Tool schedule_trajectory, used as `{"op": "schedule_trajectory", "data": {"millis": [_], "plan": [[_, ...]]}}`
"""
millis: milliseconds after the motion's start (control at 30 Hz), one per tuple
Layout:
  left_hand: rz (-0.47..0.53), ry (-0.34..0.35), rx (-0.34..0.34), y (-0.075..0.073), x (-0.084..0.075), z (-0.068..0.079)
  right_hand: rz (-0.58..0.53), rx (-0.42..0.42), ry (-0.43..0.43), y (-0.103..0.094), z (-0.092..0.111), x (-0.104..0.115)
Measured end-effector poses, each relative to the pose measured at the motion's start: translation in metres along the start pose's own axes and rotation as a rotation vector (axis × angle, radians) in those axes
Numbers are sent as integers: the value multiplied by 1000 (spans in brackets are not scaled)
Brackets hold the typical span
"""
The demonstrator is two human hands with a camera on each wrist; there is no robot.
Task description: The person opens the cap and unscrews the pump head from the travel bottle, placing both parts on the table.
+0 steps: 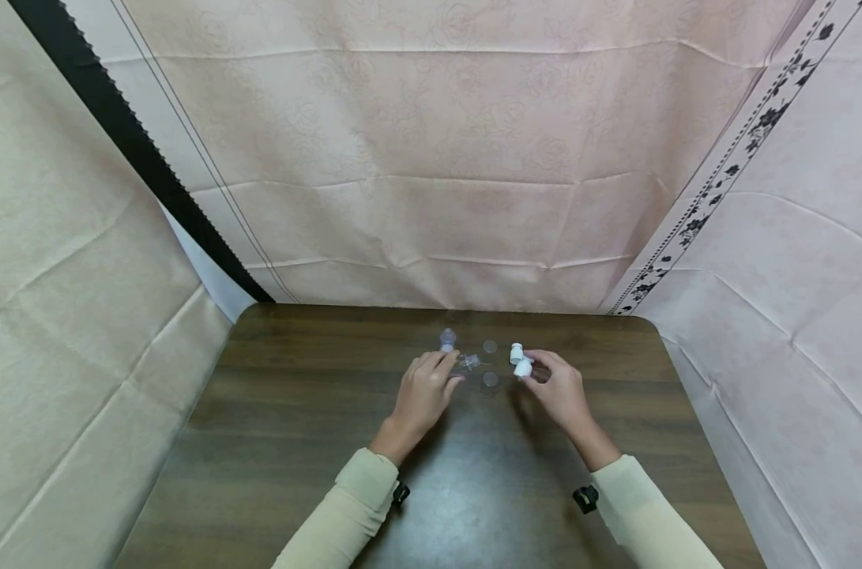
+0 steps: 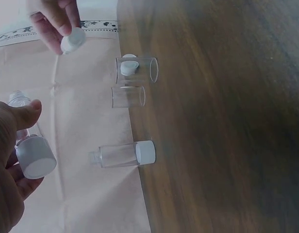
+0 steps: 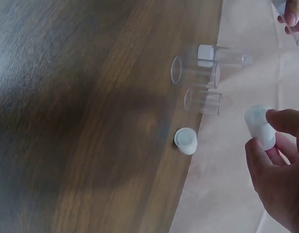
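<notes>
My left hand point(image 1: 423, 391) grips a small clear bottle point(image 1: 468, 361) by its body; in the left wrist view its white base point(image 2: 37, 158) points toward the camera. Between the thumb and fingers of my right hand point(image 1: 558, 389) is a white cap point(image 3: 261, 127), held above the table. A second white cap point(image 3: 186, 141) rests on the tabletop just beyond that hand. Another clear bottle point(image 2: 118, 155) with a white base stands on the table beyond my left hand. Two clear cylindrical covers point(image 3: 195, 72) point(image 3: 203, 101) stand between the hands.
The brown wooden table point(image 1: 295, 474) has rounded far corners. Pale patterned cloth point(image 1: 431, 158) hangs behind it, and more cloth point(image 1: 793, 332) covers both sides. A black strip point(image 1: 139, 150) runs diagonally at the left.
</notes>
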State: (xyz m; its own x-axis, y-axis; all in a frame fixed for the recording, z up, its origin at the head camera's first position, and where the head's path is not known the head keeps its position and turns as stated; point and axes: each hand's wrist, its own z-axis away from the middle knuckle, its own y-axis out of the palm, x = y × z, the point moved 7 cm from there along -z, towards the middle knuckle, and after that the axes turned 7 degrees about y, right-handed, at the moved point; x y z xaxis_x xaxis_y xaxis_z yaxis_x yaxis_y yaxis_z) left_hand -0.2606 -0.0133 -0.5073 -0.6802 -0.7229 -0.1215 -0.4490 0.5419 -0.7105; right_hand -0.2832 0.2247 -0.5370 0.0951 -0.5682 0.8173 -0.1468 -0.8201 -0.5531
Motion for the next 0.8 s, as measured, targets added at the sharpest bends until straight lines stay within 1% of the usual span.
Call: {"op": "schedule_trajectory", "data": {"millis": [133, 300, 467, 800], "plan": [[-11, 5, -2, -2, 1, 1, 58, 38, -2, 3, -2, -4], [-30, -3, 24, -2, 3, 2, 126, 77, 2, 8, -4, -9], [-28, -11, 38, -2, 4, 3, 171, 114, 27, 13, -8, -16], [-15, -12, 26, -6, 5, 4, 321, 232, 12, 27, -13, -29]]}}
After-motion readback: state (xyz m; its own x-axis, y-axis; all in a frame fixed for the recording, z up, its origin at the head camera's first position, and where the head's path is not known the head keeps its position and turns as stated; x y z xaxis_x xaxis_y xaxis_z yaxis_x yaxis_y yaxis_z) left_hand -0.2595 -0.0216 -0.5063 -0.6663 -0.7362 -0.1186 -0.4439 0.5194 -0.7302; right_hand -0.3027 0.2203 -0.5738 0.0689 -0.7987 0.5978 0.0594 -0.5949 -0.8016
